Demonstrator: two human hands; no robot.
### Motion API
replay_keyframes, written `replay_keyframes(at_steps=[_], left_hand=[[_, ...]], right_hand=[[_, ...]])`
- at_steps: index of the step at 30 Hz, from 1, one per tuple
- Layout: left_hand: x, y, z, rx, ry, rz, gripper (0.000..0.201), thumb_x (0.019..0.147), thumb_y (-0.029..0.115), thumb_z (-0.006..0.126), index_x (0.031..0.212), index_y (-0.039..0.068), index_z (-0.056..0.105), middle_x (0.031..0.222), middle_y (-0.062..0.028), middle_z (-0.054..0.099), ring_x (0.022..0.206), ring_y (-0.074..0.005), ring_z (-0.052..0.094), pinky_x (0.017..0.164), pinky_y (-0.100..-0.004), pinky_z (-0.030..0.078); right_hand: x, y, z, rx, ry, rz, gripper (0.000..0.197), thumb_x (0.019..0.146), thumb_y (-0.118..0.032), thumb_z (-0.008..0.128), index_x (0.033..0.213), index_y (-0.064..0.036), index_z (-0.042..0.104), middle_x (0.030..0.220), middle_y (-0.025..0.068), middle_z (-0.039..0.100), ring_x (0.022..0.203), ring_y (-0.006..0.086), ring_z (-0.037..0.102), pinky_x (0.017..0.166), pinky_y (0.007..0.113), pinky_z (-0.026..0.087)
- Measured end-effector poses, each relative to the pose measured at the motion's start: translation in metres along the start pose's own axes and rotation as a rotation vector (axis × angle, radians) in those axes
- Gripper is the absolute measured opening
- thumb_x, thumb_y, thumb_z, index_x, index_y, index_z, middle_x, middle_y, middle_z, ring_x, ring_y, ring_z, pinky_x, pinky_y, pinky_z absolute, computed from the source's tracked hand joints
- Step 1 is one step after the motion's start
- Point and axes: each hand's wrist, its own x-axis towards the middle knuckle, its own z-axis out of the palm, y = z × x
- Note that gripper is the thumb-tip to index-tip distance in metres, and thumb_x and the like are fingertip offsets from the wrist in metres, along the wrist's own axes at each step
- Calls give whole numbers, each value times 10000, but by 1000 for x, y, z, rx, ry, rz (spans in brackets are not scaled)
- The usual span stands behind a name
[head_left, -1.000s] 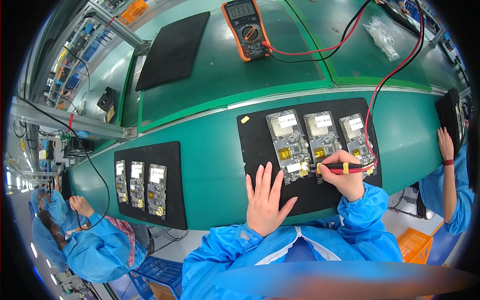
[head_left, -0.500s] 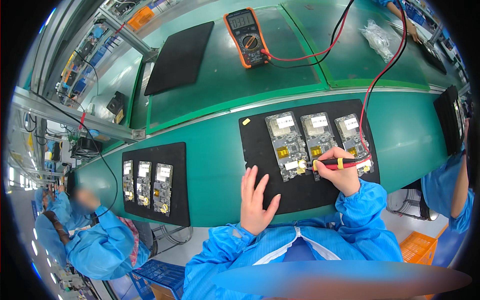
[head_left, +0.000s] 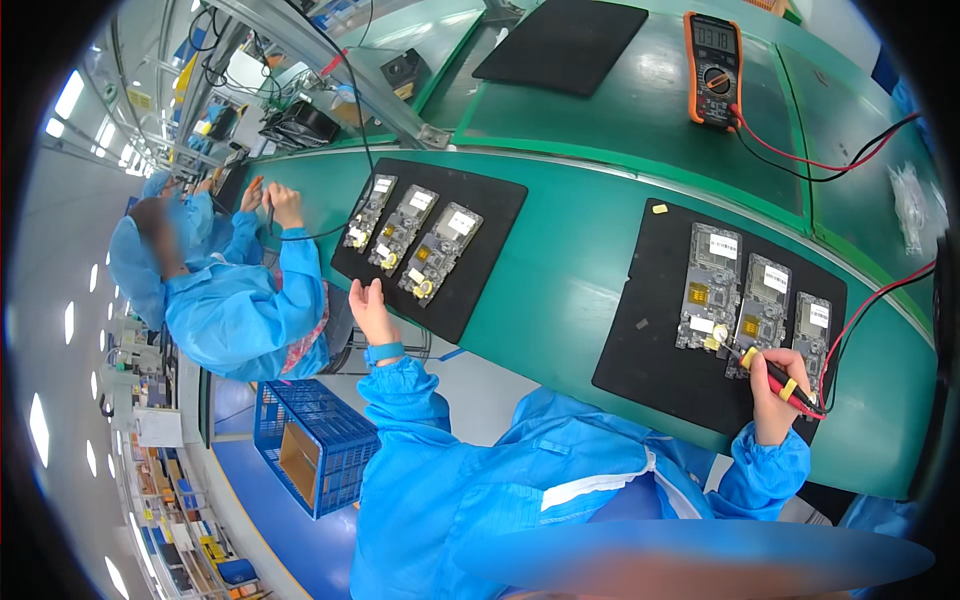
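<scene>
My right hand [head_left: 778, 392] grips a red and a black test probe [head_left: 785, 386] together, their tips beside a round, pale part at the lower end of a circuit board [head_left: 708, 275]. That board and two more, a middle one [head_left: 765, 300] and a right one [head_left: 813, 325], lie on a black mat [head_left: 650, 320]. My left hand [head_left: 373, 315] is at the front edge of another black mat [head_left: 480, 240], fingers loosely curled and holding nothing. Nearest to it is a circuit board [head_left: 440, 255], with two more boards beyond it.
An orange-rimmed multimeter [head_left: 713, 75] stands beyond the rail, wired to the probes. A black sheet [head_left: 562, 45] lies to its left. Co-workers in blue sit along the bench at left, one [head_left: 245, 310] nearest. A blue crate [head_left: 315, 445] is on the floor. A black cable [head_left: 362, 150] hangs over the left mat.
The view has swung left. My left hand has left the right mat's edge and reached over to the left mat. The probes stay in my right hand near the same board.
</scene>
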Motion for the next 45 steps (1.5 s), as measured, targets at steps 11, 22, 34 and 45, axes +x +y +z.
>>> replay_keyframes(at_steps=[11,22,34,45], left_hand=[[62,5,-78,-581,-208,-556,499,905,218,621,1332,30,444,1265,-225,478,1196,-357,473,1019,-518,417],[119,-52,-16,-548,-572,-691,345,871,161,641,1130,-56,576,1149,-193,611,1089,-305,557,973,-429,431],[-6,1,-12,-574,-784,-566,516,807,131,624,1265,-80,513,1290,-202,568,1235,-338,501,1096,-472,349],[-149,26,13,-977,-1045,-820,508,745,-14,544,1252,-57,550,1263,-185,606,1212,-322,553,1106,-469,376]], right_hand=[[-1,15,4,-66,-17,-14,82,832,-31,709,869,-15,637,806,67,673,731,113,640,647,256,510],[5,0,8,215,-10,-74,109,852,-103,701,876,-22,633,753,49,686,636,85,645,570,244,509],[0,-8,3,208,57,-53,117,835,-142,719,861,-44,660,776,38,677,720,89,635,641,257,503],[-2,-9,-49,251,411,109,96,858,-68,689,911,-38,615,839,26,663,746,72,618,673,220,497]])
